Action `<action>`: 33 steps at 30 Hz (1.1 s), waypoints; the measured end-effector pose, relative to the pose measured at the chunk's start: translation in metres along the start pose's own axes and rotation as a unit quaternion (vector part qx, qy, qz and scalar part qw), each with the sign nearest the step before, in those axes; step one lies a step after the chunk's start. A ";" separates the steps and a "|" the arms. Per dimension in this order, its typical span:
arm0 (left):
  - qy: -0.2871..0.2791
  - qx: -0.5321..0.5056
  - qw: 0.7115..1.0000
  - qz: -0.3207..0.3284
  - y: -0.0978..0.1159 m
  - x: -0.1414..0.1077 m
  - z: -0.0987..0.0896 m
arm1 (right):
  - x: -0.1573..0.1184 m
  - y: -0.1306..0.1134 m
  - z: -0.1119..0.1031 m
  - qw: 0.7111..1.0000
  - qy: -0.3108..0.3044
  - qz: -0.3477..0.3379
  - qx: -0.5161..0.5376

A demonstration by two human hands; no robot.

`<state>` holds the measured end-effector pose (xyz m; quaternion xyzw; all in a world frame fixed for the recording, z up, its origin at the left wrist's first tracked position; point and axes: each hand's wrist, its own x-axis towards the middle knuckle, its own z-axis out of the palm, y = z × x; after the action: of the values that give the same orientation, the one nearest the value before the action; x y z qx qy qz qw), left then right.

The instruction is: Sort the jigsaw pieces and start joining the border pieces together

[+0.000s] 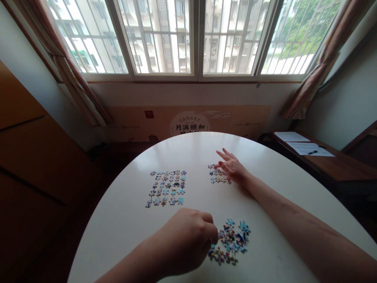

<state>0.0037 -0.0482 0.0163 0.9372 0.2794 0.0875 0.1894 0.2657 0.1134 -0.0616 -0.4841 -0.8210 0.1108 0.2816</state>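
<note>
My left hand is closed, its fingers curled down at the left edge of a loose pile of jigsaw puzzle pieces. Its fingertips are hidden, so I cannot make out what is pinched there. Farther off, my right hand is open with fingers spread, one fingertip touching or just above a small block of puzzle pieces laid in short rows. Part of that block lies hidden under the hand. To the left, a larger group of puzzle pieces is set out in several spaced rows.
Everything lies on a round white table. At the right, a dark wooden surface bears paper sheets and a dark pen-like item. Beyond the table are a printed panel, barred windows and tied curtains.
</note>
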 end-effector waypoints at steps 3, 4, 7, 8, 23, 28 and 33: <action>-0.002 -0.001 1.000 0.000 0.000 0.000 0.000 | 0.000 -0.001 0.001 1.000 -0.005 0.005 -0.001; -0.002 0.000 1.000 0.000 0.000 0.000 0.000 | 0.000 -0.001 0.001 1.000 -0.007 0.007 -0.001; 0.001 0.001 1.000 -0.001 -0.001 0.000 0.001 | 0.000 -0.002 0.000 1.000 -0.011 0.010 0.000; 0.003 0.002 1.000 -0.001 -0.001 0.000 0.001 | 0.000 -0.002 0.001 1.000 -0.012 0.011 0.000; -0.009 0.007 1.000 0.008 0.000 0.001 -0.003 | -0.002 -0.005 -0.006 0.996 0.076 0.018 0.049; -0.002 0.009 1.000 -0.010 -0.004 0.002 -0.002 | -0.003 -0.004 -0.009 0.987 0.141 0.052 0.057; -0.009 0.004 1.000 -0.016 -0.008 0.004 0.002 | -0.001 -0.015 -0.028 0.992 0.083 0.068 0.069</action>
<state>0.0031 -0.0405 0.0118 0.9342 0.2927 0.0745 0.1897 0.2710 0.1025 -0.0326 -0.5257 -0.7505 0.1458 0.3731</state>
